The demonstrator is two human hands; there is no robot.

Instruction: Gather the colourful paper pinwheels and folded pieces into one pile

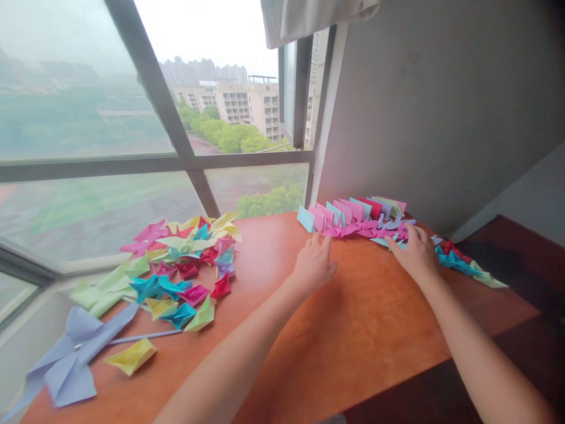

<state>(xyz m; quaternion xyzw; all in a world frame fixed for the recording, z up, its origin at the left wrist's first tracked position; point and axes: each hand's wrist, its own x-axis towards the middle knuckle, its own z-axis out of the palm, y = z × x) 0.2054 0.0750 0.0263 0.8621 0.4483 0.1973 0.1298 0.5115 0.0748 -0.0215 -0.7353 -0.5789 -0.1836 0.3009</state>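
My left hand (313,260) hovers or rests near the left end of the folded-paper row, fingers stretched forward, holding nothing. Thumb and fingers spread, my right hand (415,253) is at the row's right part; whether it touches the paper I cannot tell. Magenta folded paper cranes (348,229) lie in a line between the hands. Behind them stand upright folded paper pieces (342,212) in pink, light blue, red and pale green. Beyond my right hand lie blue folded papers (457,262) and a pale green one (488,277). My right hand hides part of the row.
Paper boats (179,315) and pinwheels in several colours crowd the left of the wooden table (353,341). A large lilac pinwheel (77,347) and a yellow paper boat (131,356) lie nearer me. A window (247,156) borders the back left; a grey wall (419,118) rises at right.
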